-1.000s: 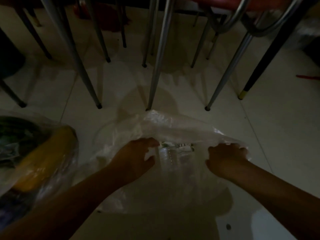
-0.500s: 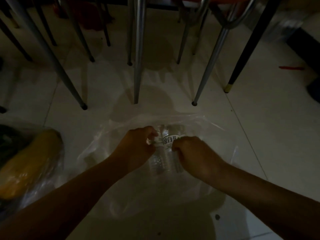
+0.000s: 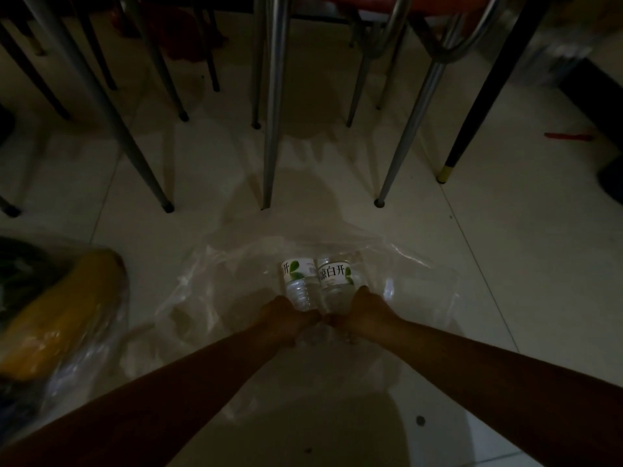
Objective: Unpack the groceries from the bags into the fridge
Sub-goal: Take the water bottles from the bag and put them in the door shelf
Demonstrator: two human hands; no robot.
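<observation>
Two clear water bottles with white and green labels lie side by side on the pale tiled floor, the left bottle (image 3: 296, 281) and the right bottle (image 3: 335, 278), inside a clear plastic bag (image 3: 215, 298). My left hand (image 3: 288, 316) is closed around the near end of the left bottle. Gripping the near end of the right bottle is my right hand (image 3: 362, 310). The two hands touch at the knuckles. The bottle caps are hidden under my fingers.
A second clear bag (image 3: 74, 335) at the left holds a long yellow item (image 3: 64, 315) and dark goods. Several metal chair legs (image 3: 273, 106) and a black leg with a yellow foot (image 3: 446, 171) stand just beyond the bottles. A red object (image 3: 568, 136) lies far right.
My hands left the bag's opening, came together and slid back toward me onto the bottles' near ends. The bag has flattened, and both labels now show.
</observation>
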